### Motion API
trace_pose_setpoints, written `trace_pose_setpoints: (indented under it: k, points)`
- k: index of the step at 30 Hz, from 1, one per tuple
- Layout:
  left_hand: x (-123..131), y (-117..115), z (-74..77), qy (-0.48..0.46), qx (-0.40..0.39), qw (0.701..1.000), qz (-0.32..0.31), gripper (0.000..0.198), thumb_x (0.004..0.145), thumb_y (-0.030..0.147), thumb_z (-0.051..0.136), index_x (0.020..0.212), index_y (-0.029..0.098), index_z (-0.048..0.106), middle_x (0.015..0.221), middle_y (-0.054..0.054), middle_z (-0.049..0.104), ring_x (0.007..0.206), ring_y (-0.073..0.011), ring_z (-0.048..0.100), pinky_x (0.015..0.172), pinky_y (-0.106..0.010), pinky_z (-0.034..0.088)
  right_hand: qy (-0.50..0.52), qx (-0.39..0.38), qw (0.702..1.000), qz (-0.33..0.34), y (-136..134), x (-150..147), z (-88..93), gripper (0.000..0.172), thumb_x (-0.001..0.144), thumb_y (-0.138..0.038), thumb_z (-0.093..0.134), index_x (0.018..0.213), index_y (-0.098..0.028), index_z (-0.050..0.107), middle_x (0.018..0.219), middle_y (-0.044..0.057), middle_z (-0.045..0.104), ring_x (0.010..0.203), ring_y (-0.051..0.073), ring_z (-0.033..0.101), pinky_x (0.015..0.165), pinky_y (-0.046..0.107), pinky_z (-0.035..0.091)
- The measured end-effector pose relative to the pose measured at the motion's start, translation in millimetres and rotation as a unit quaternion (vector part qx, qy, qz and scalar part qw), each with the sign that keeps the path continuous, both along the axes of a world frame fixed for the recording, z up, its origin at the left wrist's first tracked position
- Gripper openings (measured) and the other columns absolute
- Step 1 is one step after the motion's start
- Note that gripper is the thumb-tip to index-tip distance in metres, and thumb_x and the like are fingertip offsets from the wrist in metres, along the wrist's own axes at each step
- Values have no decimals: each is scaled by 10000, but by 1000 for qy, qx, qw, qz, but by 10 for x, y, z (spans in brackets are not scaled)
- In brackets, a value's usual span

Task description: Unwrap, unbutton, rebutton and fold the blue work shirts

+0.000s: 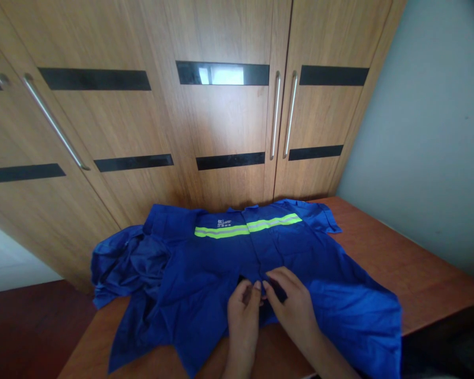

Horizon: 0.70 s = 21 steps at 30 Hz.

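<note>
A blue work shirt with a yellow-and-grey reflective stripe lies spread front-up on a reddish-brown table. Both my hands meet at the shirt's front opening near its lower middle. My left hand has its fingers curled, pinching the left edge of the opening. My right hand pinches the right edge, its fingertips touching those of the left. A dark gap shows between the two cloth edges under my fingers. The shirt's left sleeve is bunched at the table's left edge.
A wooden wardrobe with black strips and long metal handles stands right behind the table. A pale wall is to the right. Dark red floor shows at lower left. Bare tabletop lies to the right of the shirt.
</note>
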State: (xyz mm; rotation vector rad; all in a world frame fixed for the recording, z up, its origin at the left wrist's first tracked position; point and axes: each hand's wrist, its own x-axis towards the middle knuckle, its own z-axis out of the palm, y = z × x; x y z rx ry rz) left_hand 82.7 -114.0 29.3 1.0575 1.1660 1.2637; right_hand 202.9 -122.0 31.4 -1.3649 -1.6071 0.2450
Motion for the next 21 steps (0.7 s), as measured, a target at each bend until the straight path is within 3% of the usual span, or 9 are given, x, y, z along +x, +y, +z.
trace_pose_setpoints:
  k: [3,8,13,21]
  points:
    - [-3,48,-18,-11,-23,1000,4,410,669,548,706,735,148,640,654,-25,651,608,-163,617,553,-237,486,-20,-7,1000,8,-3,-5,-26,209,862,-196,500,967,-205,680,928,86,676,872,209,628,803,334,514]
    - [-24,74,-27,-6,-14,999,-35,414,706,481,703,934,136,684,761,-55,696,630,-152,612,577,-235,482,-25,-13,1000,13,-1,1,-53,212,886,-206,472,936,-205,678,900,80,676,836,200,642,772,312,518]
    - [-25,40,-63,20,2,1000,-15,347,699,482,706,731,139,662,571,1,598,540,-124,527,528,-217,417,-44,-11,999,-27,23,-7,-57,211,894,-236,477,930,-200,682,870,79,678,804,206,646,762,315,510]
    - [-41,14,-48,28,13,999,-20,360,712,483,696,619,149,600,554,14,558,543,-119,483,517,-211,358,3,-50,999,-14,78,-16,35,196,898,-250,452,829,-203,630,791,52,661,752,199,627,707,293,471]
